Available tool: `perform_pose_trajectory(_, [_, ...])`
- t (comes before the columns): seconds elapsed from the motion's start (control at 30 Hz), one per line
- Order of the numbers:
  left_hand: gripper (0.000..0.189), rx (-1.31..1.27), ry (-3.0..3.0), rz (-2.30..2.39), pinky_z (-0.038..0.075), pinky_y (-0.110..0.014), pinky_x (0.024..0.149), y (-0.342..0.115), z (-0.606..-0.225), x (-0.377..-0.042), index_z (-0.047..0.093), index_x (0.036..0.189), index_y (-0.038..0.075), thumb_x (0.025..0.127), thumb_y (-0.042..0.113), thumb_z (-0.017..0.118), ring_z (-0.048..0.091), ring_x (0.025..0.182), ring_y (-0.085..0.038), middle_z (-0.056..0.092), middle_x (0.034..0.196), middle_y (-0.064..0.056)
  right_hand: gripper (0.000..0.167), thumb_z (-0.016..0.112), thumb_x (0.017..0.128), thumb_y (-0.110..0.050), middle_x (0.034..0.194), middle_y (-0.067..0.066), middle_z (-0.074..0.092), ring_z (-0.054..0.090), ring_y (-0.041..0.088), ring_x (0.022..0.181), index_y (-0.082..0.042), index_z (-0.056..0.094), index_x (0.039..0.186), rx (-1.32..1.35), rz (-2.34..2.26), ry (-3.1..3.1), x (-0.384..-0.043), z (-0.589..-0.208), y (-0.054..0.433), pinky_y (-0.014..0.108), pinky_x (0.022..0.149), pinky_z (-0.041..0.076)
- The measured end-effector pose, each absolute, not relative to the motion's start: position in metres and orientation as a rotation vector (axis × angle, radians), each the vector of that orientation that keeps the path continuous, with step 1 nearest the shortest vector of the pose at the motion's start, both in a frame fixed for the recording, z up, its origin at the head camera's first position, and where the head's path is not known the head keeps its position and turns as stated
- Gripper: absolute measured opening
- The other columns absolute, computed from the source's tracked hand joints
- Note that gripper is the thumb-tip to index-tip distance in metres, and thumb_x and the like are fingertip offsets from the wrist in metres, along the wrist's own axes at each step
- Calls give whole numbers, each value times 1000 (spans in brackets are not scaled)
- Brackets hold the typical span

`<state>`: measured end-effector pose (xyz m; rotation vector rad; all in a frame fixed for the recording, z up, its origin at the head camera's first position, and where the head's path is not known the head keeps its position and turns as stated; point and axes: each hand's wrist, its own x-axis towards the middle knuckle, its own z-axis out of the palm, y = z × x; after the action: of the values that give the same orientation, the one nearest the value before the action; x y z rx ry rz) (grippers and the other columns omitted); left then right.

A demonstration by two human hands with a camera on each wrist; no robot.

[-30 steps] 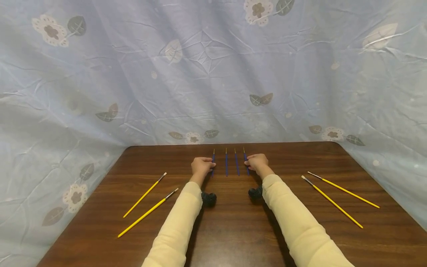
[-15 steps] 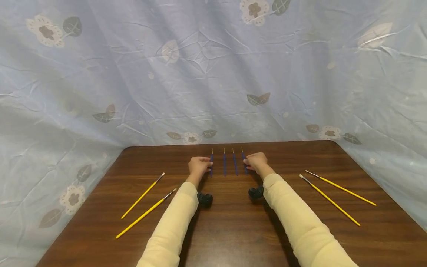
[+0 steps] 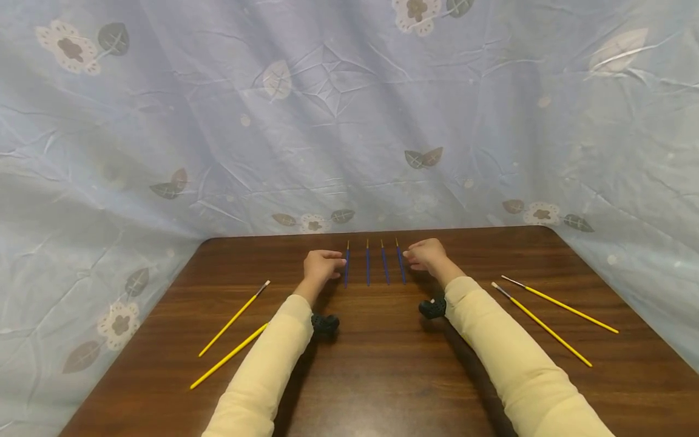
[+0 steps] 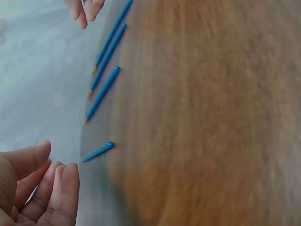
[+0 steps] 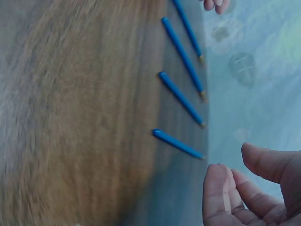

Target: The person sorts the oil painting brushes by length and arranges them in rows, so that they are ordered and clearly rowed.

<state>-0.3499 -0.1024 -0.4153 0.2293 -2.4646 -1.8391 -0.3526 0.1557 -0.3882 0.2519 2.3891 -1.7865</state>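
Note:
Several thin blue paintbrushes lie in a row near the table's far edge, bristles pointing away. My left hand [image 3: 321, 267] is just outside the leftmost blue paintbrush [image 3: 346, 267]; in the left wrist view its thumb and fingers are parted, with nothing between them. On the other side, my right hand [image 3: 428, 255] is beside the rightmost blue paintbrush [image 3: 401, 266]. The right wrist view shows that thumb apart from the fingers [image 5: 218, 193], holding nothing. Between the hands lie the two inner blue paintbrushes, a left one [image 3: 368, 266] and a right one [image 3: 385, 264].
Two yellow paintbrushes lie slanted on the left, an upper one [image 3: 235, 318] and a lower one [image 3: 229, 356] partly under the left sleeve. Two more yellow paintbrushes [image 3: 546, 328] lie at the right. Behind the brown wooden table [image 3: 371, 376] hangs a flowered cloth [image 3: 349, 182].
Both hands have let go of the outer blue paintbrushes and drawn outward, the left hand to the left, the right hand to the right. The row of blue paintbrushes stays in place.

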Motion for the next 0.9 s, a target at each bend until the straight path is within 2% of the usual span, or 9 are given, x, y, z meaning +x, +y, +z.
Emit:
perform_pose_trajectory(0.1, [26, 189, -2481, -1862, 60, -28, 63, -105, -406, -344, 72, 107, -2, 83, 5, 77, 71, 81, -31, 68, 111, -17, 40, 62, 94, -4, 129, 27, 54, 56, 40, 115, 12, 52, 129, 189, -1766, 2386, -349, -381, 161, 38, 88, 55])
perform_pose_trajectory(0.23, [30, 108, -2498, -1905, 60, -30, 65, -111, -395, -336, 70, 111, -4, 84, 5, 76, 70, 86, -34, 66, 115, -19, 42, 61, 95, -6, 132, 27, 52, 53, 41, 119, 12, 49, 131, 116, -1737, 2362, -342, -372, 169, 37, 90, 54])
perform_pose_trajectory(0.37, [31, 5, -2537, -1927, 60, -32, 70, -121, -386, -327, 68, 113, -6, 85, 5, 75, 68, 95, -32, 65, 118, -19, 44, 60, 97, -9, 134, 27, 50, 51, 41, 121, 12, 47, 133, 71, -1689, 2350, -333, -366, 178, 36, 90, 54])
perform_pose_trajectory(0.57, [29, -83, -2665, -1863, 59, -35, 80, -143, -372, -305, 70, 114, 2, 86, 10, 75, 65, 103, -29, 63, 123, -14, 45, 60, 98, -13, 134, 28, 50, 54, 39, 119, 11, 47, 134, 19, -1605, 2371, -317, -359, 188, 37, 91, 54])
perform_pose_trajectory(0.73, [31, -81, -2695, -1902, 53, -44, 92, -164, -369, -288, 70, 116, 5, 86, 14, 76, 62, 108, -30, 62, 126, -13, 48, 60, 98, -18, 134, 27, 50, 54, 39, 118, 9, 47, 136, -48, -1518, 2388, -303, -355, 198, 38, 90, 54])
perform_pose_trajectory(0.9, [34, -116, -2723, -1883, 54, -43, 91, -186, -375, -274, 68, 119, 2, 88, 12, 74, 63, 108, -28, 61, 128, -14, 50, 59, 99, -16, 135, 28, 49, 52, 42, 120, 11, 44, 137, -142, -1525, 2352, -287, -360, 210, 41, 92, 53])
